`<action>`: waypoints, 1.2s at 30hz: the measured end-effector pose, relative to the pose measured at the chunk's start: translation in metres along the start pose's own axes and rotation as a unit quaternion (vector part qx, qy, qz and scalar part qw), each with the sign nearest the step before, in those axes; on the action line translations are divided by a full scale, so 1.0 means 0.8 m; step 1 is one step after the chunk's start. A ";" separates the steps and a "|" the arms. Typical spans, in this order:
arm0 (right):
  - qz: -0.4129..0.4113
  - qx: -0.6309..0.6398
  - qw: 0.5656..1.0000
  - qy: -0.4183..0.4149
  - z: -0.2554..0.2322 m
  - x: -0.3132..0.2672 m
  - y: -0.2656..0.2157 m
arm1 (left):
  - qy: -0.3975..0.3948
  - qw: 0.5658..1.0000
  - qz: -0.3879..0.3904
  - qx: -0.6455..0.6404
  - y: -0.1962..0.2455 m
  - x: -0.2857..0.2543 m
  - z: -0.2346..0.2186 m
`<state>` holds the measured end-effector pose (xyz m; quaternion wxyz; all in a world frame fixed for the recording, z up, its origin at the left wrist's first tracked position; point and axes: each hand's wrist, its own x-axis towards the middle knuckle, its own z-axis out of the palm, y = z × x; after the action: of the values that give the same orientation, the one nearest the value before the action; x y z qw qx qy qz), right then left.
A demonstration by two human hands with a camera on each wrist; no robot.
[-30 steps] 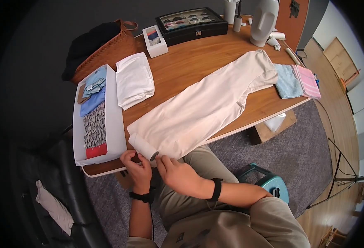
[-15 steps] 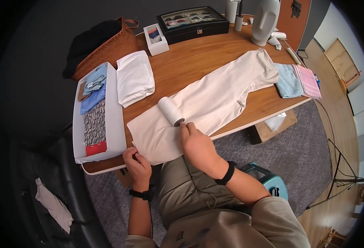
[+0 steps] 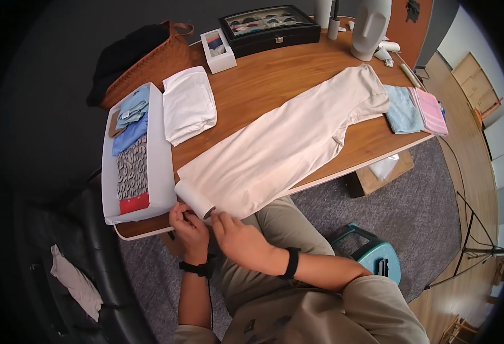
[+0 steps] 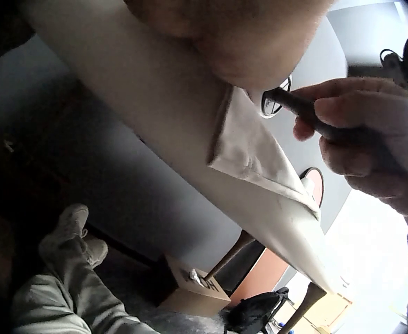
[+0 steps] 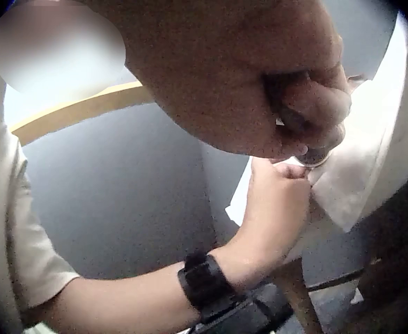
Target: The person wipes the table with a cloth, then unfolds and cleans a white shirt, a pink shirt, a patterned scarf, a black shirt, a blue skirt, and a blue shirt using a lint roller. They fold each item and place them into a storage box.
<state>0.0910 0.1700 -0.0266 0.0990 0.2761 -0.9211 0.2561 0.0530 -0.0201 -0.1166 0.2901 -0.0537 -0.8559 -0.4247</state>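
Observation:
A cream garment (image 3: 286, 137), folded lengthwise, lies across the wooden table. At its near left end rests a white lint roller (image 3: 195, 198). My right hand (image 3: 246, 243) grips the roller by its dark handle (image 4: 308, 115), seen in the left wrist view. Just left of it, my left hand (image 3: 191, 234) pinches the garment's edge at the table's front, fingers curled. In the right wrist view the left hand (image 5: 277, 209) is close beside the right hand (image 5: 260, 83).
To the left stands a white box (image 3: 110, 192) of folded clothes, beside a folded white cloth (image 3: 189, 106). A woven basket (image 3: 148, 71), black display case (image 3: 275, 40) and white face vase (image 3: 370, 28) line the back. Blue (image 3: 404, 112) and pink towels (image 3: 428, 110) lie right.
The right hand moved the roller up the garment to the right, then back down to the near left end. The left hand stayed at the edge.

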 end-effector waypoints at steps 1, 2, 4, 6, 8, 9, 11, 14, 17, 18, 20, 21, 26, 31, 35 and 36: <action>0.000 0.000 1.000 0.000 -0.004 0.002 0.006 | -0.005 0.999 -0.017 -0.029 0.006 0.003 -0.002; 0.024 0.012 1.000 0.007 -0.009 0.003 0.014 | -0.005 0.999 -0.017 -0.029 0.012 0.008 -0.007; 0.050 0.020 0.998 0.013 -0.019 0.004 0.030 | -0.058 0.988 0.056 0.129 0.025 0.020 -0.015; 0.058 -0.051 0.995 0.057 -0.027 0.004 0.045 | -0.056 0.986 0.072 0.142 0.036 0.022 -0.015; 0.072 -0.046 0.995 0.049 -0.034 0.001 0.058 | -0.056 0.982 0.087 0.157 0.038 0.023 -0.014; 0.079 -0.050 0.994 0.052 -0.041 -0.001 0.064 | -0.051 0.983 0.091 0.149 0.037 0.023 -0.013; 0.102 -0.040 0.993 0.053 -0.052 -0.005 0.079 | -0.046 0.984 0.095 0.141 0.034 0.023 -0.014; 0.160 -0.040 0.984 0.068 -0.073 -0.011 0.110 | -0.048 0.985 0.096 0.135 0.032 0.023 -0.014; 0.204 -0.062 0.968 0.131 -0.086 -0.024 0.147 | -0.050 0.985 0.094 0.139 0.035 0.024 -0.014; 0.204 -0.063 0.968 0.130 -0.090 -0.028 0.154 | -0.045 0.985 0.093 0.140 0.035 0.023 -0.013; 0.261 -0.075 0.953 0.132 -0.096 -0.035 0.165 | -0.040 0.985 0.092 0.138 0.035 0.023 -0.011; 0.260 -0.077 0.954 0.131 -0.096 -0.038 0.165 | -0.042 0.987 0.074 0.138 0.036 0.021 -0.012; 0.146 -0.059 0.985 0.076 -0.077 -0.053 0.114 | -0.037 0.981 0.071 0.177 0.040 0.023 -0.014; 0.028 0.035 0.998 0.052 -0.051 -0.050 0.055 | -0.014 0.989 0.058 0.135 0.030 0.021 -0.011; 0.055 0.084 0.995 0.026 -0.074 -0.054 0.070 | -0.019 0.998 -0.002 0.054 0.034 0.020 -0.014; 0.084 0.061 0.992 0.069 -0.091 -0.052 0.090 | -0.023 0.999 -0.023 0.040 0.038 0.024 -0.020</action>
<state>0.0885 0.2788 -0.0086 0.1233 0.1854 -0.9147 0.3373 0.0548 -0.0159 -0.0777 0.2618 -0.0318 -0.8799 -0.3953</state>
